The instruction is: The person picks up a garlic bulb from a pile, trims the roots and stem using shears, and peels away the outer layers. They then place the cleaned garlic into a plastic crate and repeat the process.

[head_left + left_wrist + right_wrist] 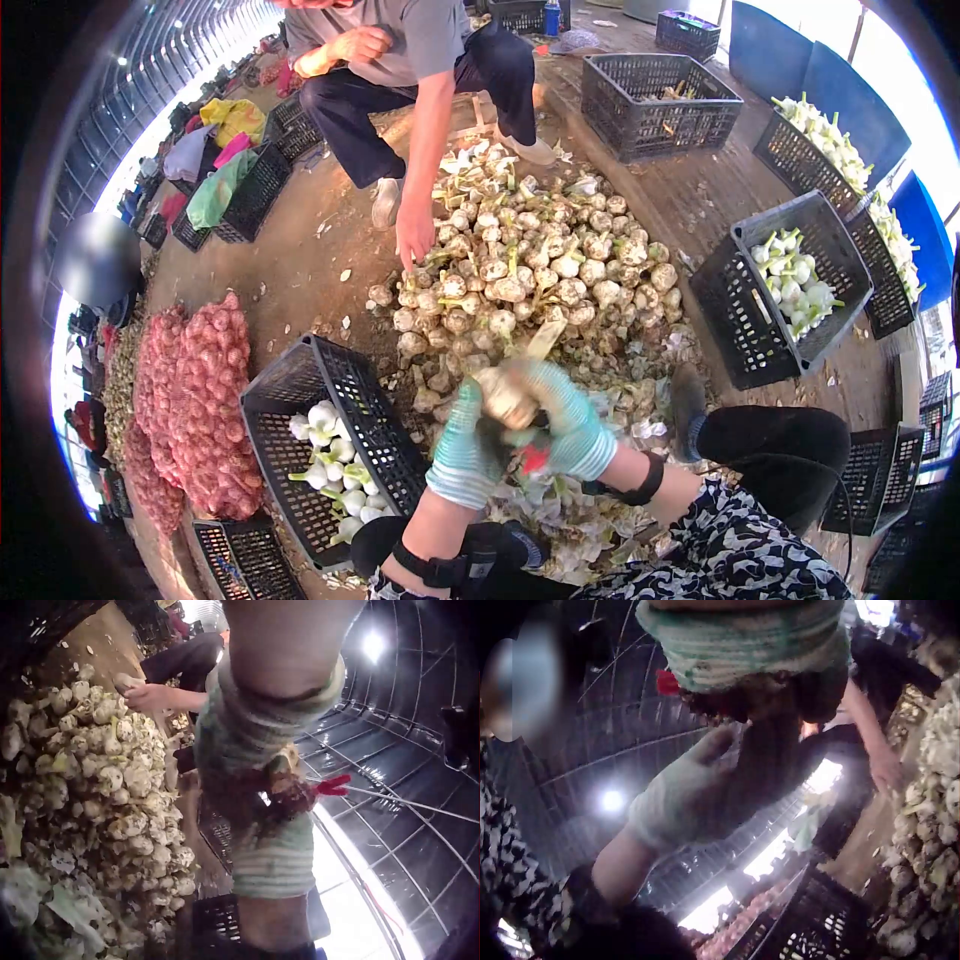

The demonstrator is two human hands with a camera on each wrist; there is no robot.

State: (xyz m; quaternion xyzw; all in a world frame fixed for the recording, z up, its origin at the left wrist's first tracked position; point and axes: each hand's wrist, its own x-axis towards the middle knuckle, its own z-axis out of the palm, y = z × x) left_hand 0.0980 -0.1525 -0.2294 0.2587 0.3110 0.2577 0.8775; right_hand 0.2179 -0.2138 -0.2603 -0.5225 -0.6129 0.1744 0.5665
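Note:
Both hands wear green-and-white gloves and meet over the heap in the head view. The left hand (pixel 463 447) holds a garlic bulb (pixel 507 400), its cut-looking pale stem (pixel 545 340) pointing up and away. Close against the bulb, the right hand (pixel 572 420) grips a red-handled tool (pixel 533 459). Two red handle ends (pixel 334 786) stick out of the grip in the left wrist view; the tool's working end is hidden between the gloves. Motion blurs the bulb and the right fingers. Beyond the hands lies a big heap of soil-stained garlic bulbs (pixel 540 260).
Left of the hands, a black crate (pixel 385 425) contains cleaned white garlic; another crate (pixel 720 330) at right does too. Across the heap a crouching person (pixel 425 110) reaches into it. Red mesh sacks (pixel 205 400) stand far left. Peelings (pixel 570 520) litter the ground between the knees.

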